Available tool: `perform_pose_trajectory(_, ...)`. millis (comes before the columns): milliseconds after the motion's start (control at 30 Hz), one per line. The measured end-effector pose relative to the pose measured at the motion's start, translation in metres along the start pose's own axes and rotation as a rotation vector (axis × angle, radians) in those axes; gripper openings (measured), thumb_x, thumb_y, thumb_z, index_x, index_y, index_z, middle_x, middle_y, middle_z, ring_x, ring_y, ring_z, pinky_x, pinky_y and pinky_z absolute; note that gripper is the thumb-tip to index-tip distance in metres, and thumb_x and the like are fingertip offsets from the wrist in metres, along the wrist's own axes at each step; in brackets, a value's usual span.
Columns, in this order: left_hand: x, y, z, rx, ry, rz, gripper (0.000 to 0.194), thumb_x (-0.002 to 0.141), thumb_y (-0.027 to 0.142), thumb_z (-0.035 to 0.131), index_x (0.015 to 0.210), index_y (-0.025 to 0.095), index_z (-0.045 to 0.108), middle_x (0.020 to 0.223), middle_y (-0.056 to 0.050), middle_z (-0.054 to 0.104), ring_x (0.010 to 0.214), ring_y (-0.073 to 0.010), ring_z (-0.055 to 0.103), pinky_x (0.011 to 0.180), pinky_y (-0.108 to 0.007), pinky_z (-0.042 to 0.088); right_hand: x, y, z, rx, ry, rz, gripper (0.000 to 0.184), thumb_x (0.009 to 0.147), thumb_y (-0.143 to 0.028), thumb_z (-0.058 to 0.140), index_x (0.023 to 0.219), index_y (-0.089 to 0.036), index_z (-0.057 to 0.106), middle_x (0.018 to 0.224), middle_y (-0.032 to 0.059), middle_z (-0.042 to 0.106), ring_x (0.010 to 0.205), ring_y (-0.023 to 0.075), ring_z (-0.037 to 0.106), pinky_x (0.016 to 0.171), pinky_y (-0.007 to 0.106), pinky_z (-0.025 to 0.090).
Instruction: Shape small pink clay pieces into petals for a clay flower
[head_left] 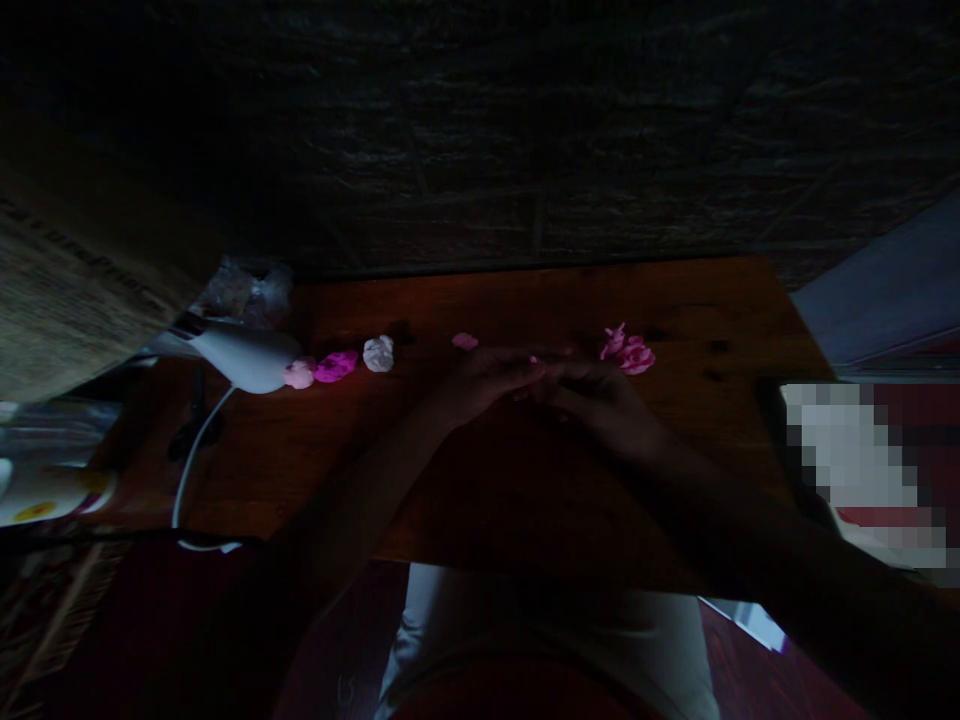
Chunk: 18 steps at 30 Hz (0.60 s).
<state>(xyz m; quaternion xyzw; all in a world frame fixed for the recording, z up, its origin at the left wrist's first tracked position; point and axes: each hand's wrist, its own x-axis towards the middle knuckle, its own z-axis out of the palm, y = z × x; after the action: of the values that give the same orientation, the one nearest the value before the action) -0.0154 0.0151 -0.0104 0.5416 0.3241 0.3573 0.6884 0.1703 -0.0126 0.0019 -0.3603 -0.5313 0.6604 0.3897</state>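
Observation:
My left hand (484, 385) and my right hand (600, 400) meet fingertip to fingertip over the middle of the wooden table. A tiny bit of pink modelling clay (534, 360) shows between their closed fingers; most of it is hidden. Just beyond my left hand lies a small flat pink clay piece (465, 341). To the right of my right hand sits a pink flower-like clay shape (628, 350) with several petals. On the left are three soft lumps in a row: light pink (300, 373), magenta (336, 366) and white (379, 353).
A white rounded lamp-like object (251, 357) with a white cable (189, 465) stands at left, near crumpled clear plastic (251, 292). A dark brick-patterned wall (480, 150) runs behind the wooden table (480, 510). A blurred-out pale item (855, 450) lies at right. The light is dim.

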Motion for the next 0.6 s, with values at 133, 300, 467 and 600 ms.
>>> perform_pose_trajectory(133, 0.0003, -0.0004, 0.0007, -0.055, 0.025, -0.013, 0.042, 0.075, 0.056, 0.079, 0.094, 0.018, 0.080, 0.094, -0.009, 0.076, 0.085, -0.0175, 0.067, 0.074, -0.028, 0.049, -0.0001, 0.0005, -0.0001, -0.009, -0.003, 0.020, 0.029, 0.077, -0.047, 0.081, 0.084, -0.019, 0.079, 0.076, 0.0017, 0.071, 0.059, 0.0092, 0.049, 0.054, 0.023, 0.039)
perform_pose_trajectory(300, 0.0005, 0.0021, 0.0020, -0.112, 0.039, -0.037, 0.042, 0.072, 0.055, 0.082, 0.087, 0.017, 0.078, 0.091, -0.008, 0.074, 0.085, -0.0177, 0.067, 0.076, -0.029, 0.050, -0.0007, 0.0018, -0.0002, 0.025, -0.011, 0.023, 0.028, 0.077, -0.045, 0.082, 0.083, -0.019, 0.078, 0.071, 0.0000, 0.064, 0.059, 0.0092, 0.048, 0.054, 0.023, 0.038)
perform_pose_trajectory(467, 0.0005, 0.0038, 0.0017, -0.119, 0.015, -0.041, 0.042, 0.071, 0.055, 0.083, 0.082, 0.015, 0.077, 0.083, -0.007, 0.073, 0.081, -0.0182, 0.067, 0.077, -0.031, 0.051, -0.0018, 0.0010, 0.0015, 0.045, -0.017, 0.025, 0.030, 0.080, -0.048, 0.079, 0.083, -0.018, 0.077, 0.075, 0.0009, 0.064, 0.059, 0.0084, 0.048, 0.053, 0.023, 0.038)
perform_pose_trajectory(600, 0.0001, 0.0043, 0.0024, -0.124, -0.002, -0.009, 0.038, 0.072, 0.052, 0.083, 0.076, 0.015, 0.076, 0.089, -0.008, 0.074, 0.093, -0.0211, 0.069, 0.079, -0.032, 0.051, -0.0017, 0.0022, 0.0010, 0.055, -0.034, 0.005, 0.031, 0.078, -0.049, 0.080, 0.084, -0.019, 0.076, 0.076, 0.0007, 0.064, 0.058, 0.0088, 0.048, 0.052, 0.023, 0.039)
